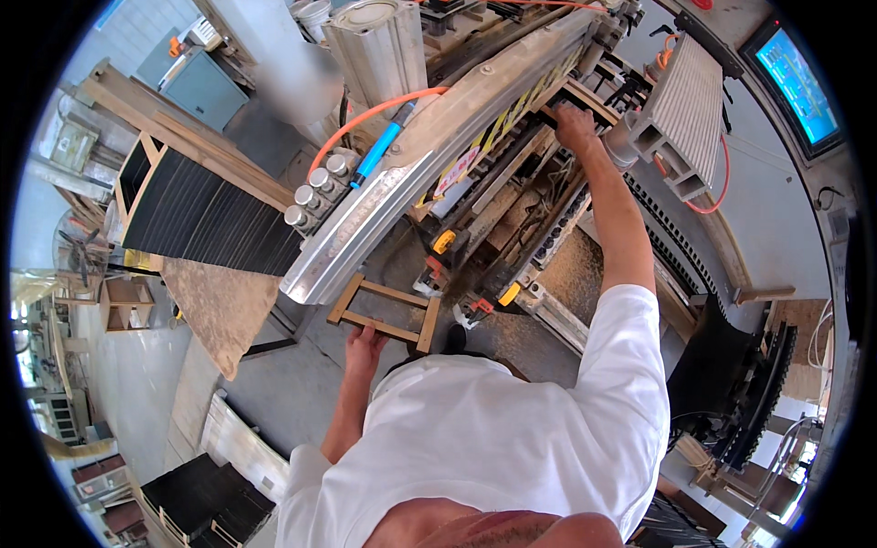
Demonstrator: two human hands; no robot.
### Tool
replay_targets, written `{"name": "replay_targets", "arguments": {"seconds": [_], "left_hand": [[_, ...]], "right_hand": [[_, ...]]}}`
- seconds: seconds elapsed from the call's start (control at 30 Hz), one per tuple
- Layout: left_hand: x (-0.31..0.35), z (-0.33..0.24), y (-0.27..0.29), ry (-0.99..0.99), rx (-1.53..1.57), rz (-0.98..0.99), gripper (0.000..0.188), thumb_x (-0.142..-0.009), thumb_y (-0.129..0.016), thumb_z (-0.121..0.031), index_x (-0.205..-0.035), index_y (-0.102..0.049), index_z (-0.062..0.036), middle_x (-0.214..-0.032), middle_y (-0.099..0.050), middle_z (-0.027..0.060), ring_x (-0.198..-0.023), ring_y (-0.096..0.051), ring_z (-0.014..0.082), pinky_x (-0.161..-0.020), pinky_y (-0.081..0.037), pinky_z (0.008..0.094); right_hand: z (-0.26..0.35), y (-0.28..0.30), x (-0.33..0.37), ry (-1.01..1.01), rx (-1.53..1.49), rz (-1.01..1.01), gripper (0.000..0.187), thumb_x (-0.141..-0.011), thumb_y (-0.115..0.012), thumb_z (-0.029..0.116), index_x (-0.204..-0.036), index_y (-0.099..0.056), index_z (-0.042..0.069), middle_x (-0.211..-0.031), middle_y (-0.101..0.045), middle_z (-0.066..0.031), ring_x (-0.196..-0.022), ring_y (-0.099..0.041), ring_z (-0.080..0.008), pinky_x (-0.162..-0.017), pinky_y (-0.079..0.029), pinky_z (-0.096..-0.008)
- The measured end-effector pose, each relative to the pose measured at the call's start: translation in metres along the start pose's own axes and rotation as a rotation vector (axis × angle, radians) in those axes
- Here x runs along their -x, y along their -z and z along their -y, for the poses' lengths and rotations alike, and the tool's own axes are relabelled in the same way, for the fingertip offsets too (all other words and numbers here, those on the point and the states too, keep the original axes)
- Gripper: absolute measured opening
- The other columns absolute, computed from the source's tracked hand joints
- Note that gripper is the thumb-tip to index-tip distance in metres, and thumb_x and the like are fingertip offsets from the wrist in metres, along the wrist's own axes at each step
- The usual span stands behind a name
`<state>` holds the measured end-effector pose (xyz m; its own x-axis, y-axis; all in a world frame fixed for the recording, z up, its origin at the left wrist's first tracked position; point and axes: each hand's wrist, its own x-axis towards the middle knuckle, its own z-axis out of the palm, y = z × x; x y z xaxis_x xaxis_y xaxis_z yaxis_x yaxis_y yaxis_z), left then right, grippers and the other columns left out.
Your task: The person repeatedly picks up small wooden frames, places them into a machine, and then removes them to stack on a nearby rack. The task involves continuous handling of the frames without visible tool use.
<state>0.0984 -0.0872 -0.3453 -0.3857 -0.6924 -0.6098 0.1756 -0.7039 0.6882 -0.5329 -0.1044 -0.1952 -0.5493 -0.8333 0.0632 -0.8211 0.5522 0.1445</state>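
Observation:
My left hand (365, 340) is closed on the near rail of a small wooden frame (386, 294), an open rectangle with light brown bars. The frame is held low, to the left of the machine's near end. My right arm stretches far forward into the machine (516, 219). There my right hand (575, 128) has its fingers curled at the edge of another piece of light wooden framing (592, 102). Its fingertips are partly hidden, and the far side of that piece is hard to make out.
A long metal beam (365, 219) with a striped warning strip runs over the machine's left side. A blue air gun or marker-like tube (379, 153) and an orange hose (365, 114) lie on it. Sawdust (574, 274) covers the machine bed. A lit screen (793, 87) hangs at right.

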Motion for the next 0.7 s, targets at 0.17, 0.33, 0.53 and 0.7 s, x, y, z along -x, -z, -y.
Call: {"name": "replay_targets", "arguments": {"seconds": [0.17,0.33,0.53,0.7], "left_hand": [[-0.001,0.005,-0.021,-0.001,-0.086,-0.012,0.023,-0.096,-0.056,-0.02,-0.113,-0.056,-0.0033,-0.109,-0.063,0.0076,-0.099,-0.062,0.0194,-0.083,-0.052,0.0343],[0.003,0.012,-0.026,-0.031,-0.143,-0.045,0.026,-0.096,-0.056,-0.021,-0.115,-0.056,-0.0022,-0.109,-0.063,0.0077,-0.099,-0.062,0.0189,-0.084,-0.052,0.0348],[0.013,0.017,-0.009,-0.084,-0.131,-0.118,0.027,-0.094,-0.057,-0.017,-0.116,-0.055,-0.0018,-0.113,-0.063,0.009,-0.1,-0.063,0.0213,-0.086,-0.052,0.036],[0.028,-0.004,-0.014,-0.145,-0.178,-0.208,0.029,-0.094,-0.057,-0.021,-0.115,-0.057,-0.0005,-0.11,-0.063,0.0081,-0.099,-0.062,0.0189,-0.085,-0.052,0.034]], "right_hand": [[-0.005,-0.014,0.002,0.085,0.08,-0.108,0.036,-0.079,-0.055,0.003,-0.114,-0.057,0.005,-0.1,-0.068,-0.0163,-0.101,-0.064,-0.0338,-0.088,-0.042,-0.0533],[-0.002,0.005,0.003,0.09,0.086,-0.036,0.038,-0.079,-0.056,0.002,-0.117,-0.057,0.005,-0.1,-0.068,-0.0166,-0.101,-0.063,-0.0354,-0.1,-0.037,-0.0534],[0.005,0.019,0.01,0.063,0.134,-0.031,0.032,-0.079,-0.059,0.002,-0.111,-0.061,0.005,-0.102,-0.067,-0.0162,-0.108,-0.058,-0.0355,-0.107,-0.033,-0.0515],[-0.007,0.006,0.006,0.051,0.118,-0.107,0.031,-0.074,-0.066,0.009,-0.104,-0.06,0.008,-0.105,-0.066,-0.0155,-0.111,-0.057,-0.0351,-0.105,-0.035,-0.0499]]}}
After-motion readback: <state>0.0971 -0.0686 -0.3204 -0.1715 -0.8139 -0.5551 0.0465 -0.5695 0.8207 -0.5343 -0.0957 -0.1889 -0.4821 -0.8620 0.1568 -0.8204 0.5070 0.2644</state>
